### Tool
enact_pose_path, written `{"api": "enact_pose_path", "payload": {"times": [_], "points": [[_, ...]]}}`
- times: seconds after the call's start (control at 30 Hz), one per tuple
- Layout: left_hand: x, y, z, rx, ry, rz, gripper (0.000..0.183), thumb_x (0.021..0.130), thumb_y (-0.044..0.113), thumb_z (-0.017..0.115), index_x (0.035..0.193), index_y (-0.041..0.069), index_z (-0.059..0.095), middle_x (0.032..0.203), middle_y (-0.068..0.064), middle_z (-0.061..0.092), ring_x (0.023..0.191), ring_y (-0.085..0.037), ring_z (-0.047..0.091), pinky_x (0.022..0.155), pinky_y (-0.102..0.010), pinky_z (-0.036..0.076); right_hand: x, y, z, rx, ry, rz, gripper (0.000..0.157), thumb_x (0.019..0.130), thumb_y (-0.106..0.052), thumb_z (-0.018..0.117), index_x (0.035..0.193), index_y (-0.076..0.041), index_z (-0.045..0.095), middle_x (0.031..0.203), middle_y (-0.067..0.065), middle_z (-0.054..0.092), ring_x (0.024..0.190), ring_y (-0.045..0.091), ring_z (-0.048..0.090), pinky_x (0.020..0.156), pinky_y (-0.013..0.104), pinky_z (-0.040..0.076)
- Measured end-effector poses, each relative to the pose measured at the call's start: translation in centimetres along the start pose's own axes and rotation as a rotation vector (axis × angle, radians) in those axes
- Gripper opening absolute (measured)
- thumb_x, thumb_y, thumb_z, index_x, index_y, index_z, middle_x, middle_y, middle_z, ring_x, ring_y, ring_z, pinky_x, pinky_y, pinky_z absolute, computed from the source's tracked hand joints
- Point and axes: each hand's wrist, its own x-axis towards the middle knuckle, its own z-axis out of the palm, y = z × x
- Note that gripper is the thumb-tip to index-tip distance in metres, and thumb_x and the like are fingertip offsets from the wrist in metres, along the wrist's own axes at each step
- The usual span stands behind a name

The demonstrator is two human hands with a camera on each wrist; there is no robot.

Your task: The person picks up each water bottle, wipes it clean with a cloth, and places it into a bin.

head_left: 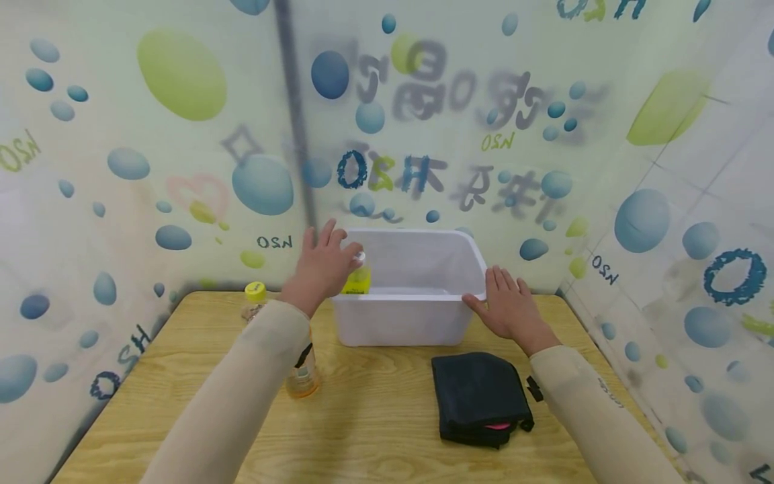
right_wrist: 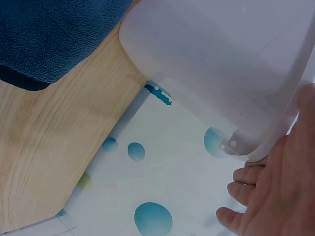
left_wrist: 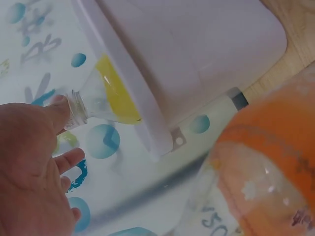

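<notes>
A white plastic bin (head_left: 402,319) stands at the back of the wooden table. At its left end my left hand (head_left: 323,265) pinches the neck of a clear bottle with a yellow label (head_left: 358,281) between thumb and finger, the other fingers spread. The lower part of this bottle is hidden behind the bin's rim. In the left wrist view, the bottle's neck (left_wrist: 78,109) shows at my fingertips. My right hand (head_left: 510,306) rests on the bin's right front corner, fingers straight and thumb along the front rim. In the right wrist view, those fingers (right_wrist: 246,189) lie outside the rim.
An orange-tinted bottle (head_left: 304,380) stands on the table, partly behind my left sleeve. Farther back is a bottle with a yellow cap (head_left: 256,291). A folded dark cloth (head_left: 478,393) lies in front of the bin at right. Patterned sheets (head_left: 375,128) enclose the table.
</notes>
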Motion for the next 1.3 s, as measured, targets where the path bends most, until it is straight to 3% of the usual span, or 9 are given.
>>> {"api": "enact_pose_path", "payload": {"times": [0.23,0.87,1.1,1.3], "points": [[-0.1,0.3,0.6,0.072,-0.033,-0.012,0.042,0.102,0.037,0.046,0.143,0.024,0.046,0.155,-0.015,0.031,0.151,-0.039,0.004,0.119,-0.063,0.005,0.1,-0.1,0.1,-0.011,0.006,-0.004,0.088,0.099,-0.06,0.033,0.151,0.009,0.015,0.158,0.03,0.018,0.147,0.046,0.018,0.117,0.063,0.015],[0.2,-0.1,1.1,0.073,-0.066,-0.059,0.05,0.102,0.039,0.044,0.149,0.022,0.039,0.159,-0.014,0.025,0.151,-0.038,0.001,0.119,-0.062,0.006,0.1,-0.1,0.2,-0.002,0.007,0.004,0.09,0.099,-0.062,0.033,0.152,0.008,0.014,0.158,0.029,0.018,0.147,0.045,0.018,0.117,0.064,0.013],[-0.4,-0.2,0.0,0.046,-0.035,-0.046,0.051,0.102,0.039,0.045,0.149,0.021,0.038,0.159,-0.015,0.025,0.151,-0.038,0.004,0.119,-0.063,0.009,0.1,0.1,0.2,0.012,-0.001,0.012,0.09,0.098,-0.062,0.033,0.152,0.007,0.014,0.159,0.029,0.017,0.147,0.045,0.017,0.117,0.064,0.012],[-1.4,-1.4,-1.6,-0.002,0.015,-0.02,0.05,0.103,0.041,0.043,0.149,0.022,0.037,0.159,-0.015,0.022,0.152,-0.037,0.001,0.117,-0.064,0.007,-0.1,0.1,-0.1,0.029,0.002,0.011,0.09,0.098,-0.061,0.035,0.152,0.008,0.014,0.158,0.029,0.018,0.147,0.045,0.018,0.117,0.064,0.013]]}}
